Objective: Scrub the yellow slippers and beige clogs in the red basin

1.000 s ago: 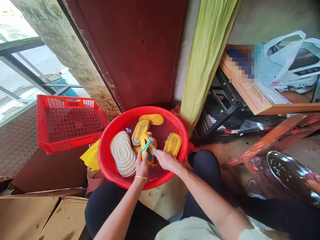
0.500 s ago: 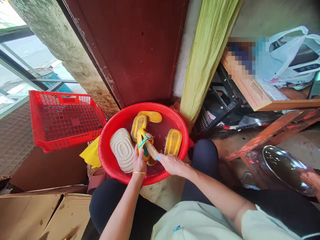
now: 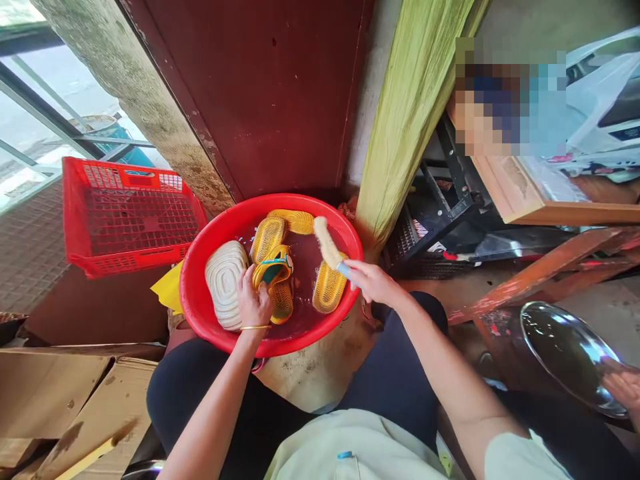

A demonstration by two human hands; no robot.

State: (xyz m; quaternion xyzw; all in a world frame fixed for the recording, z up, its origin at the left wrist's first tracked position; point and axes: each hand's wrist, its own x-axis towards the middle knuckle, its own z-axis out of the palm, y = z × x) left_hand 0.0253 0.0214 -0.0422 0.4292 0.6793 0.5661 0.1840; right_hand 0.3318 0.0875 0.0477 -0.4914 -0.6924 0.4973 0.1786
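Observation:
A red basin (image 3: 189, 293) holds murky water and several yellow slippers. My left hand (image 3: 254, 300) is closed on a yellow slipper with a green inside (image 3: 275, 265), low over the basin's middle. In my right hand (image 3: 373, 281) is the blue handle of a brush with pale bristles (image 3: 326, 245), raised over the basin's right side, above a ridged yellow sole (image 3: 329, 288). To the left of my left hand lies a coiled white object (image 3: 225, 285). Two more yellow soles, one upper left (image 3: 269, 237) and one at the back (image 3: 295, 221), rest in the basin.
Left of the basin is a red crate (image 3: 140, 220), with cardboard boxes (image 3: 55, 393) below it. A green curtain (image 3: 410, 113) hangs behind. At the right, another person's hand (image 3: 623, 387) touches a shiny metal bowl (image 3: 565, 353) near a wooden table (image 3: 550, 212).
The brush has come out of the slipper and moved up and right with my right hand. My left hand has tilted the slipper and shifted left. The whole view has shifted slightly.

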